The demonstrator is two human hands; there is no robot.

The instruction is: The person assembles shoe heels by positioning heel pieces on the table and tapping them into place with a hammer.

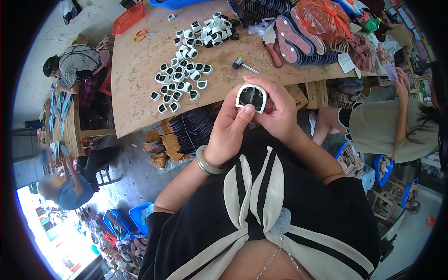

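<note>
Both of my hands hold one D-shaped shoe heel [252,97], white around the rim with a dark hollow face turned up toward me. My left hand [227,123] grips its left side, the thumb lying on the lower edge. Around the right side and top curl the fingers of my right hand [279,103]. The fingertips behind the heel are hidden. Just beyond my hands a small hammer [243,64] lies on the wooden table [135,88]. Many similar white and dark heels [179,74] are spread in loose heaps to the left.
Orange-handled scissors [141,36] and a red basket [129,18] are at the table's far left. Stacked soles [294,39], a red-handled scraper [271,46] and a red plastic bag [322,18] occupy the right. Co-workers sit at left; another person [382,128] is at right.
</note>
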